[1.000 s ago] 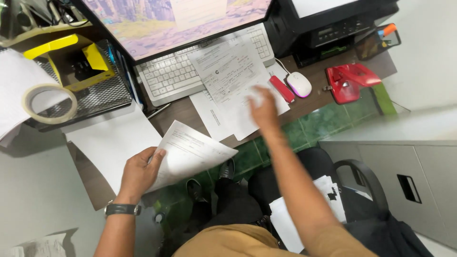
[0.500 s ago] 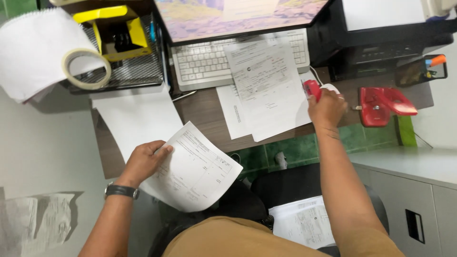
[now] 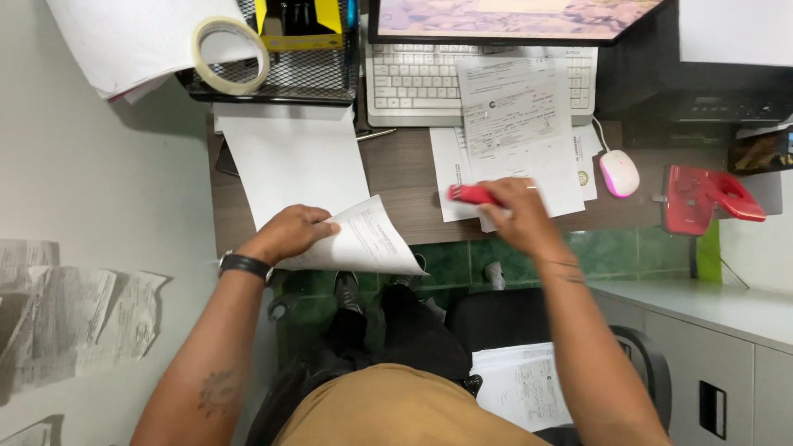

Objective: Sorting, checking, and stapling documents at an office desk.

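My left hand (image 3: 291, 233), with a dark watch on its wrist, grips a folded printed sheet (image 3: 368, 242) at the desk's front edge. My right hand (image 3: 514, 213) is closed around a small red stapler (image 3: 469, 194) and holds it over the front middle of the brown desk (image 3: 405, 177). The stapler points left, toward the printed sheet. Just behind the right hand lies a stack of printed forms (image 3: 514, 124) that reaches up onto the white keyboard (image 3: 413, 83).
A blank white sheet (image 3: 293, 161) lies left on the desk. Behind it a black mesh tray (image 3: 306, 78) carries a roll of clear tape (image 3: 230, 56). A white mouse (image 3: 619, 173) and a red hole punch (image 3: 706, 198) sit right. More papers (image 3: 519, 386) rest on my lap.
My right hand took the red stapler from beside the mouse and carried it left toward the middle. My left hand drew its sheet up to the desk edge. The view shifted.
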